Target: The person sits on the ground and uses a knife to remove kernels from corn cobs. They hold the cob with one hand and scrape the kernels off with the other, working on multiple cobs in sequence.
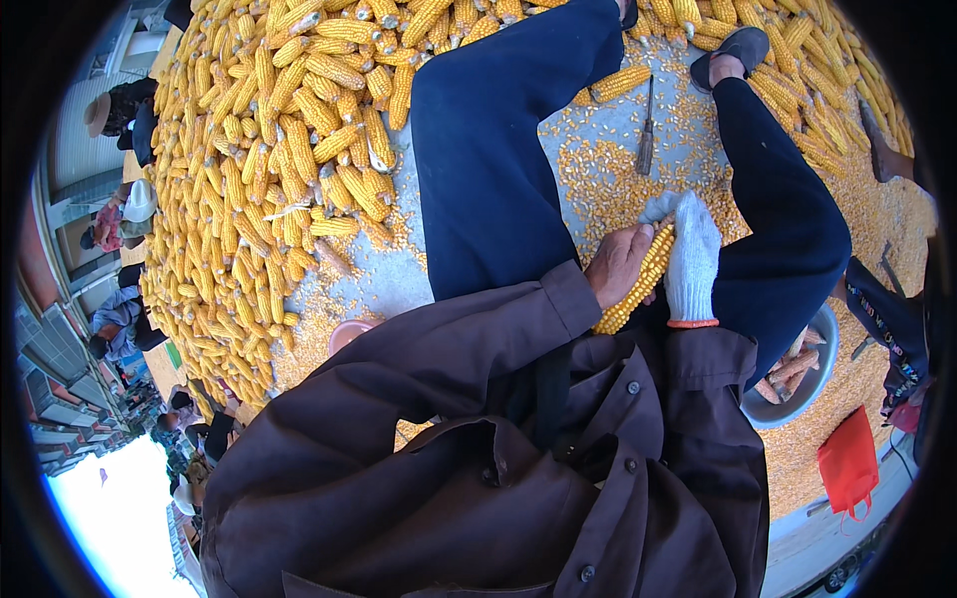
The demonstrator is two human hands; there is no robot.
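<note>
An ear of yellow corn is held up between my two hands, tilted, over my lap. My bare left hand is closed around its left side. Against its right side and top end presses my right hand, in a white knitted glove with an orange cuff; its fingers curl round the ear and are partly hidden. The ear still carries rows of kernels on the side that shows. Beyond my hands, between my legs, a screwdriver-like tool with a thin metal shaft lies on the ground among loose kernels.
A large heap of corn ears spreads across the left and far side. At my right stand a grey basin with stripped cobs and a red bag. A pink bowl is by my left sleeve. Other people sit around the heap.
</note>
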